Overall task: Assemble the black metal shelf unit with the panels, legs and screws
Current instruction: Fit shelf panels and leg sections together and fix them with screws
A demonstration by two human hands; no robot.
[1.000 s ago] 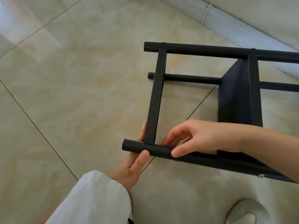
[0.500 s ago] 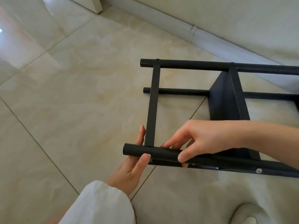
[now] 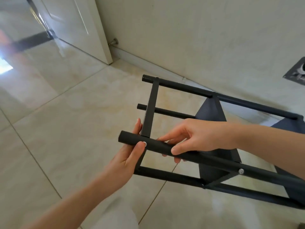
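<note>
Black shelf frame (image 3: 214, 129) lies on its side, center-right of frame, above tiled floor (image 3: 57, 129). Left hand (image 3: 127, 156) grips the near leg tube (image 3: 158, 147) at its end, thumb on top. Right hand (image 3: 193, 138) pinches the same tube just beside it.

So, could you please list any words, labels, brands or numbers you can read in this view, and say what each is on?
None can be read.
The black shelf frame held by the left hand and right hand bears no visible print.
The dark plate on the wall at the right edge shows pale marks, too blurred and cut off to read.
</note>
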